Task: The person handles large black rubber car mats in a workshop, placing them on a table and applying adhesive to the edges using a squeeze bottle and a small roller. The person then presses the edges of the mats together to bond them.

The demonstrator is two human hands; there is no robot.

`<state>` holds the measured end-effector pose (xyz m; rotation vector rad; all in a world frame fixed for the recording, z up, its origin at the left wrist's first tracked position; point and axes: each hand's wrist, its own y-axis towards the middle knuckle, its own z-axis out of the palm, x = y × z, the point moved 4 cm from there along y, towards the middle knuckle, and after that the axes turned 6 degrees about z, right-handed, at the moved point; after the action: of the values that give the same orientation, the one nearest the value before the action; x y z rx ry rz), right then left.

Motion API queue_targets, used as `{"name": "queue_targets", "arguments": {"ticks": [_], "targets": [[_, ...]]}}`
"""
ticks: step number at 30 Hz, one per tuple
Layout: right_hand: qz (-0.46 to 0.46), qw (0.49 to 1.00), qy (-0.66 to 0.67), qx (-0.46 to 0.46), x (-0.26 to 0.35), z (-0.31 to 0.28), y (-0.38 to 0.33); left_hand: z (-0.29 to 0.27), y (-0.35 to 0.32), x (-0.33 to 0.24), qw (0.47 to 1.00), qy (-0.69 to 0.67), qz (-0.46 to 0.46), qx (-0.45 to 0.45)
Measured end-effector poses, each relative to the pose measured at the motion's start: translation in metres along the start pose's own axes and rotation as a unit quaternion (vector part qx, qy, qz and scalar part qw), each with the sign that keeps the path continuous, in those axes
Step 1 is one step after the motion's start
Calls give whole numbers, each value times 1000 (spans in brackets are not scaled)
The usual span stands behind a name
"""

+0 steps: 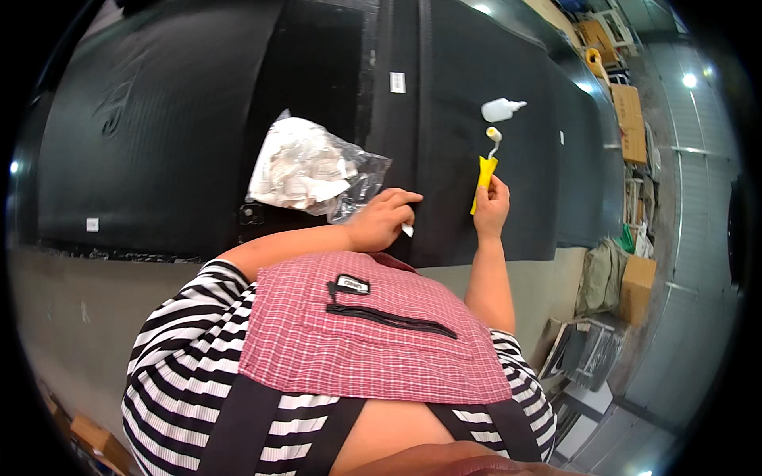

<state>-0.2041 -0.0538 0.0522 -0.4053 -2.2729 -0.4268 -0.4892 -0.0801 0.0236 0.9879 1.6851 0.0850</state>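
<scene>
My right hand (493, 208) is closed around the yellow handle of a small roller (484, 176). Its white roller head (494, 135) points away from me, over the black sheet (508, 71). Just beyond the head lies a white squeeze bottle (498, 109) on its side, nozzle to the right. My left hand (385, 218) rests by the raised seam (424, 103), index finger stretched onto it. The other fingers curl round a small white piece (407, 230), mostly hidden. Left of that hand, a clear plastic bag (305, 166) holds crumpled white material.
A white label (398, 82) sits beside the seam, and another label (92, 224) lies at the far left. Cardboard boxes (629, 123) and a grey-green sack (601, 278) stand along the right. The pale near edge (119, 293) runs below the black sheet.
</scene>
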Motion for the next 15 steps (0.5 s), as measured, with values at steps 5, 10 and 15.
{"name": "queue_targets", "arguments": {"ticks": [5, 10, 15], "targets": [[-3, 985, -152, -77, -19, -30, 21, -1, 4, -4, 1000, 10, -10, 24], [-42, 950, -288, -110, -3, -36, 49, -1, 4, -3, 999, 23, -17, 26], [-49, 994, -9, -93, 44, 6, 119, -2, 3, -3, 999, 29, -21, 26]]}}
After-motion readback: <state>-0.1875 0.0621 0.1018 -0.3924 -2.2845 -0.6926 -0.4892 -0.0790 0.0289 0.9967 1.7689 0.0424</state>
